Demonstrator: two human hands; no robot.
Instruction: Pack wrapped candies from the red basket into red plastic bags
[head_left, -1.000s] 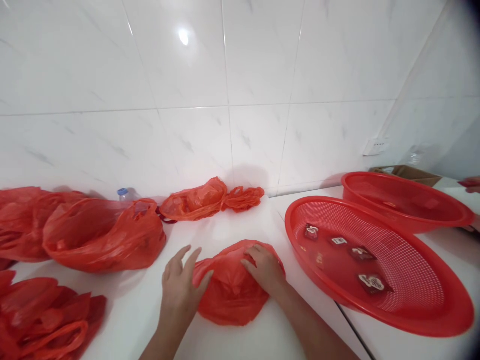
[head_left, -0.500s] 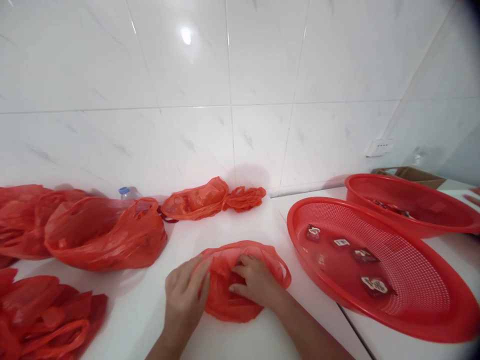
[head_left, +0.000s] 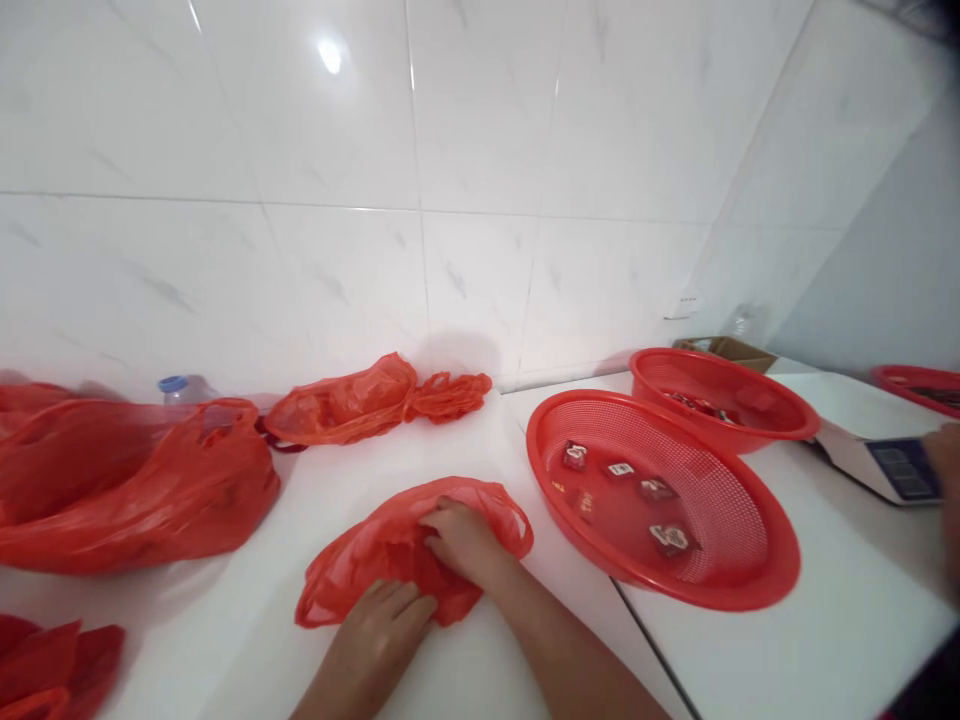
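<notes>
A crumpled red plastic bag (head_left: 360,560) lies on the white counter in front of me. My right hand (head_left: 461,540) rests on its middle with the fingers curled into the plastic. My left hand (head_left: 379,630) presses on the bag's near edge, fingers bent and gripping the film. The bag's handles (head_left: 517,520) loop out to the right. Nothing inside the bag can be made out.
A wide red mesh basket (head_left: 750,580) with several small wrapped packets (head_left: 667,540) stands to the right, a second red basket (head_left: 787,425) behind it. Filled red bags (head_left: 135,490) lie at the left, another red bag (head_left: 352,400) by the tiled wall. A scale (head_left: 877,460) and another person's hand (head_left: 945,450) are at far right.
My left hand has slid down to the bag's near edge and both hands have gathered the plastic. The view has swung right, bringing the scale and a third basket into sight.
</notes>
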